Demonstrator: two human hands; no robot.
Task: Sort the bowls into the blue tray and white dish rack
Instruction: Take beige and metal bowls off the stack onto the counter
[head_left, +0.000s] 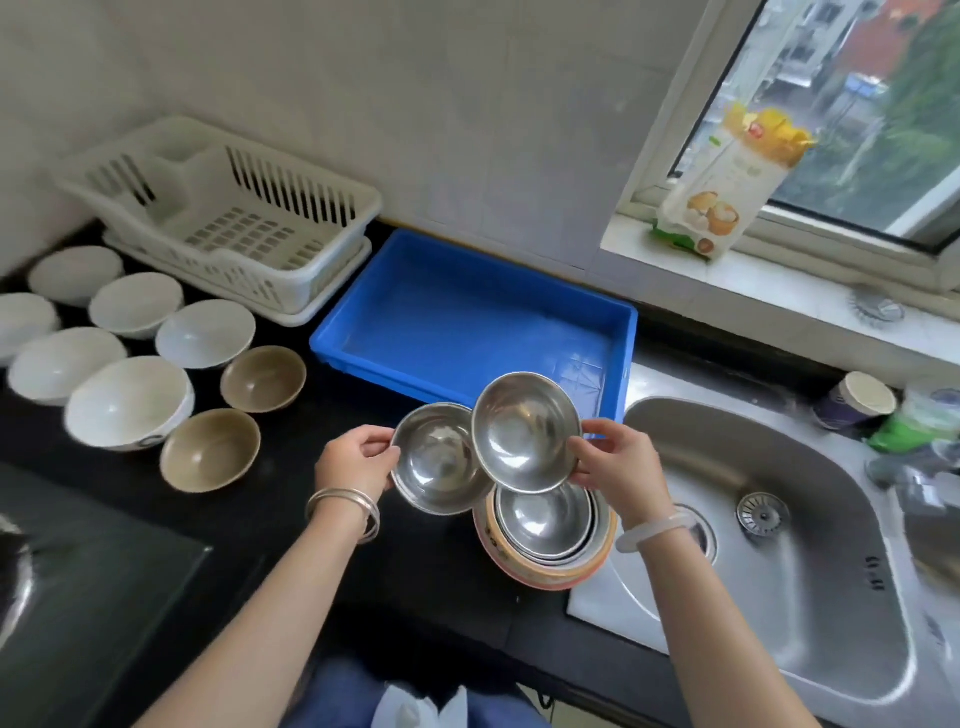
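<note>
Head view.

- Left hand: fingers pinch the left rim of a shallow round stainless-steel bowl, held above the black table.
- Right hand: thumb and fingers pinch the right rim of a second round stainless-steel bowl, tilted toward the camera. It overlaps the first; contact cannot be told.
- Below them: a nest of steel bowls inside an orange-rimmed bowl, at the near edge of the steel sink.
- Blue rectangular plastic tray: just beyond the hands.
- White slotted plastic dish rack: far left.
- White ceramic bowls and brown bowls: on the table, left.

Handling note: both bowls likely go to the tray. Carry them apart, lower each flat, and release only once seated; thin rim pinches may slip.
</note>
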